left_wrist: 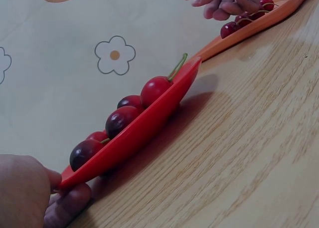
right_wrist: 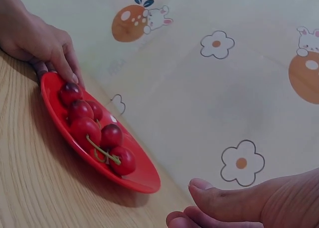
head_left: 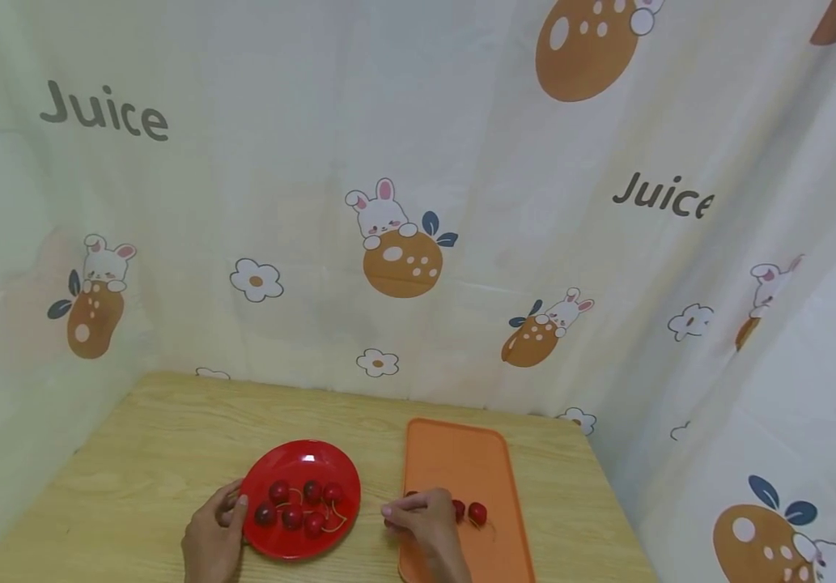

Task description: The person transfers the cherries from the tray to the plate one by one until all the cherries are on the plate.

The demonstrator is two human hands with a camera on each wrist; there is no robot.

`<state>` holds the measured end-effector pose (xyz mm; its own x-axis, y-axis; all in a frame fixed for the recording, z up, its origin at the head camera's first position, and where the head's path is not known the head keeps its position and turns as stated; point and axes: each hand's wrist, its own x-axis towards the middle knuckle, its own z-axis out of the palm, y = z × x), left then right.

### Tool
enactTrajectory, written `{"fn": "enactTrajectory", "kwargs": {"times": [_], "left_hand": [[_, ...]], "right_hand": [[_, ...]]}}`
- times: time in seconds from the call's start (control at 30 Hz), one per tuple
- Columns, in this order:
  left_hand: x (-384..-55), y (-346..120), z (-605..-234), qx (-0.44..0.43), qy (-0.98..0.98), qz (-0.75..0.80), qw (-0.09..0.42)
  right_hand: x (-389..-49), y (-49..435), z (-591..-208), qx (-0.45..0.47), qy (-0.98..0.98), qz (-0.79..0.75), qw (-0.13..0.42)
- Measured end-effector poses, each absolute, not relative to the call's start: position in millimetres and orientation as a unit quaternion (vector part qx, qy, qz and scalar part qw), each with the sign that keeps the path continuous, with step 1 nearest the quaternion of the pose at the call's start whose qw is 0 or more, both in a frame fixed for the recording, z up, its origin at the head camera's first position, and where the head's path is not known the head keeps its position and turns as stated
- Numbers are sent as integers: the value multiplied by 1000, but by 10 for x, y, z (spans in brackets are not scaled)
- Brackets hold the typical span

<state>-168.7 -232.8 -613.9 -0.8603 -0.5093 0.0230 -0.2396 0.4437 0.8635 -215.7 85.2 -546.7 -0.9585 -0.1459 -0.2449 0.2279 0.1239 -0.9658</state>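
A red plate holds several dark red cherries, some with green stems. My left hand pinches its left rim; in the left wrist view the thumb lies at the top of the rim and a finger underneath. My right hand hovers over the left edge of an orange tray, beside more cherries lying there. Thumb and fingers stand apart in the right wrist view, with nothing visible between them. Part of the tray's cherry row is hidden behind this hand in the head view.
Both the plate and the tray rest on a light wooden table, with a strip of wood between them. A pale curtain printed with rabbits, fruit and flowers hangs behind the table and along its sides.
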Motion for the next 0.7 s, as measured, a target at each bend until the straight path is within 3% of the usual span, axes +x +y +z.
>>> {"fn": "enactTrajectory", "kwargs": {"times": [0.7], "left_hand": [[-1704, -2294, -6125, 241, -833, -480, 135]], "right_hand": [[-2183, 1513, -5552, 52, 746, -660, 76]]}}
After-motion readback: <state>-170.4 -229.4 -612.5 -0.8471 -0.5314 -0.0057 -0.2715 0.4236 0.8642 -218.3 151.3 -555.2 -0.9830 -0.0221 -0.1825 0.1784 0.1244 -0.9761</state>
